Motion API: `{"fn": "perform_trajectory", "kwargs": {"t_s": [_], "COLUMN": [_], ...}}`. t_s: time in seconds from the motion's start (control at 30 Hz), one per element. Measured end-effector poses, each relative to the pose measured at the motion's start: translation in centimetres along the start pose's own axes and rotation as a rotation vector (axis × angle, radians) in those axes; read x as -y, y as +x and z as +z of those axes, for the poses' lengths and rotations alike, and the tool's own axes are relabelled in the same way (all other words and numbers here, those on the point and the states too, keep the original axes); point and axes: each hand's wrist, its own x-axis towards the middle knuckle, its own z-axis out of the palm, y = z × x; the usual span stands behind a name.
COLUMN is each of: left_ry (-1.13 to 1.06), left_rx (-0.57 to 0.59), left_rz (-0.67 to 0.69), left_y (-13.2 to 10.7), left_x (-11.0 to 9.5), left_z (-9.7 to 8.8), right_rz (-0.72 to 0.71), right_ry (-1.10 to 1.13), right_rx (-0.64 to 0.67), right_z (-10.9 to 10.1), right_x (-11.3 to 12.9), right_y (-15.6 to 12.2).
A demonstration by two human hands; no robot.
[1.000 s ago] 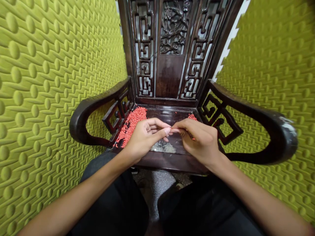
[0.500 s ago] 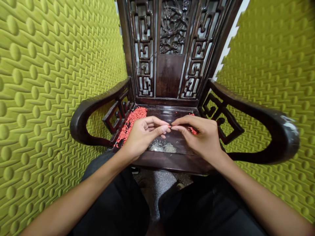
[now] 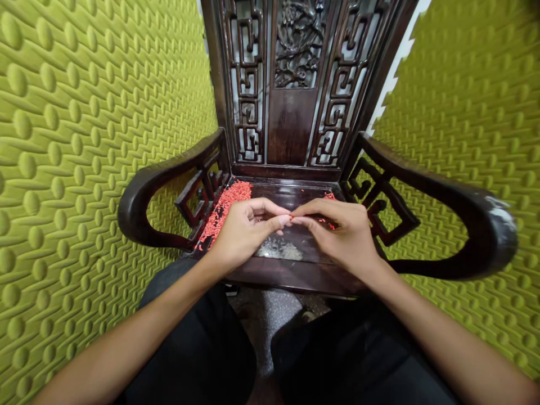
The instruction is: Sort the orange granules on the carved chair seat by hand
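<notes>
Above the seat of a dark carved wooden chair, my left hand (image 3: 247,228) and my right hand (image 3: 343,228) meet at the fingertips. Thumb and forefinger of each are pinched together on a tiny red piece (image 3: 291,216), mostly covered by the fingers. A large pile of small red pieces (image 3: 230,202) lies at the seat's left side, just beyond my left hand. Behind my right hand is a smaller group of red pieces (image 3: 331,196), partly hidden by it.
The wooden chair seat (image 3: 291,275) has a pale worn patch (image 3: 280,249) near its front. Curved armrests stand at the left (image 3: 133,202) and right (image 3: 485,242). A carved backrest (image 3: 291,124) rises behind. Padded green-yellow walls (image 3: 76,157) flank the chair.
My fingertips have come closer together, and the gap with a dark bit between them has closed around the red piece. The view has shifted slightly.
</notes>
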Motion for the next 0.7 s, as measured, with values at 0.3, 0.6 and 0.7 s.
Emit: {"fn": "perform_trajectory", "kwargs": {"t_s": [0.3, 0.6, 0.7], "left_ry": [0.204, 1.229, 1.346], "left_rx": [0.042, 0.205, 0.335], "left_rz": [0.039, -0.141, -0.292], "left_y": [0.5, 5.2, 8.3], "left_x": [1.4, 5.0, 7.3], "left_z": [-0.4, -5.1, -7.0], "right_rz": [0.322, 0.954, 1.031], "right_ry": [0.246, -0.395, -0.538], "right_rx": [0.058, 0.472, 0.448], "right_z": [1.1, -0.7, -1.6], "right_x": [-2.3, -13.4, -14.6], "right_y": [0.0, -1.4, -2.1]}}
